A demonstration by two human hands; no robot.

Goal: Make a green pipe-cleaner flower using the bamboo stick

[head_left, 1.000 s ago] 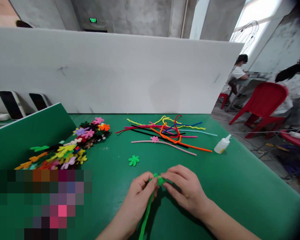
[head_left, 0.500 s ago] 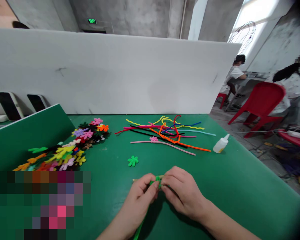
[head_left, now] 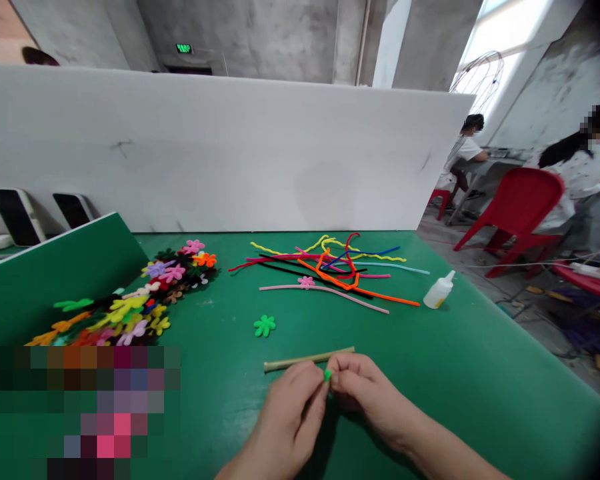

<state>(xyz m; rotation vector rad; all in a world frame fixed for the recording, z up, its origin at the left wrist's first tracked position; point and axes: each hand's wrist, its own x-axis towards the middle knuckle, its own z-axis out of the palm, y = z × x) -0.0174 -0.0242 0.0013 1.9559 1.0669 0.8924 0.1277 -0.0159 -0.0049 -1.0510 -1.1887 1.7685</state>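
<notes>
My left hand (head_left: 297, 410) and my right hand (head_left: 367, 393) meet fingertip to fingertip, both pinching a green pipe cleaner (head_left: 327, 375). Only a small bent bit of it shows; the fingers cover the rest. Just beyond the fingers lies a thin tan stick (head_left: 290, 362), its middle partly behind my left hand. Farther out, a green pipe-cleaner flower (head_left: 265, 325) rests flat on the green table (head_left: 210, 380).
Loose coloured pipe cleaners (head_left: 340, 267) and a small pink flower (head_left: 307, 283) lie farther back, left of a white glue bottle (head_left: 439, 291). Many fuzzy flowers (head_left: 130, 308) are heaped at left by a green board (head_left: 70, 267). A white partition (head_left: 230, 147) stands behind.
Both hands have turned and come closer together at the fingertips. More of the stick now shows beyond them. The green tail that hung below my left hand is out of sight.
</notes>
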